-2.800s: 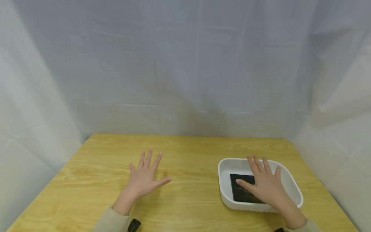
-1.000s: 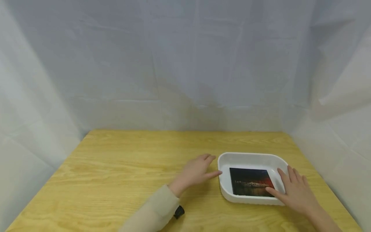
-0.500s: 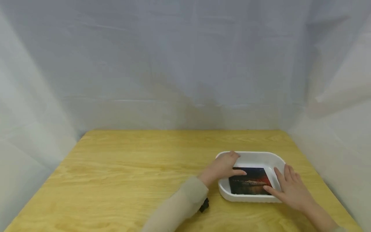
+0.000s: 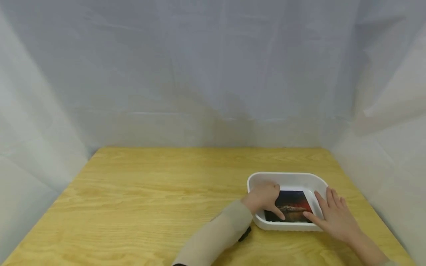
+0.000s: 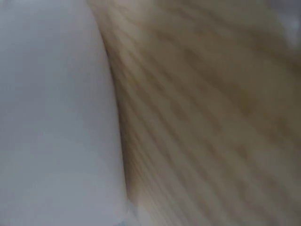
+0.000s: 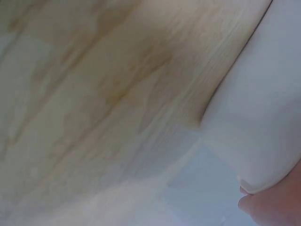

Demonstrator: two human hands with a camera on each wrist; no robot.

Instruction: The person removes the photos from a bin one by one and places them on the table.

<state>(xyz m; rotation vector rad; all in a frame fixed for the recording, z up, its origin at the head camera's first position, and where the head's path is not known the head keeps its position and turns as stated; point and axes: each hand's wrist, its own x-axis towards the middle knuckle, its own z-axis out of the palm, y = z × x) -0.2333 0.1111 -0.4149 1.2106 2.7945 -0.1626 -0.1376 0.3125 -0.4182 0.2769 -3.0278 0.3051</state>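
Observation:
A flat dark card (image 4: 293, 206), printed with a band of lights and red at its right side, lies in a white tray (image 4: 289, 176) on the wooden table. My left hand (image 4: 264, 195) reaches over the tray's left wall. Its thumb points to the card's near edge and its fingers bend down at the far edge, spread apart across the card and covering its left part. My right hand (image 4: 339, 220) rests at the tray's right rim with fingers extended, thumb over the card's near right corner. In the right wrist view, fingertips (image 6: 247, 203) show past the tray's rim.
The wooden table (image 4: 139, 199) extends left of the tray and behind it. A pale sheet (image 4: 213, 74) hangs behind the table and along both sides. The tray's outer wall (image 5: 56, 117) fills the left part of the left wrist view.
Both hands were spread above the table earlier. My left hand has moved right, over the tray's wall and down onto the card's left part. My right hand has shifted to the right rim.

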